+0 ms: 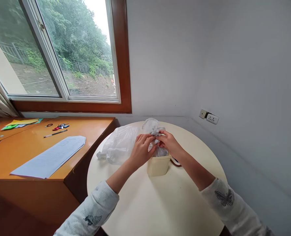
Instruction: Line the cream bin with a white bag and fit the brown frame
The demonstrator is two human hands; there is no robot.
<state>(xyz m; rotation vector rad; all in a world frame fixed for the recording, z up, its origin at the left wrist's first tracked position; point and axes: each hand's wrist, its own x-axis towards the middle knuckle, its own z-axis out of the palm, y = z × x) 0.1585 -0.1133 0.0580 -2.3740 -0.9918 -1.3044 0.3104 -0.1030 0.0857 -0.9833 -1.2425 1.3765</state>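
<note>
A small cream bin [158, 166] stands on the round table, with a whitish plastic bag [150, 126] rising out of its mouth. The bag's neck is bunched up, and both hands meet there just over the rim. My left hand [143, 148] is closed on the bunched plastic from the left. From the right, my right hand [169, 143] pinches the same gathered part, its fingertips partly hidden among the folds. A second, clear plastic bag [119, 144] lies crumpled on the table to the left, close to my left hand.
The round cream table [184, 203] stands against the wall. A brown curved item [176, 163] lies behind the bin's right side. On the orange desk [96, 126] to the left are paper sheets [52, 155], a pen [55, 133], small red and blue items [61, 127] and coloured papers [21, 123].
</note>
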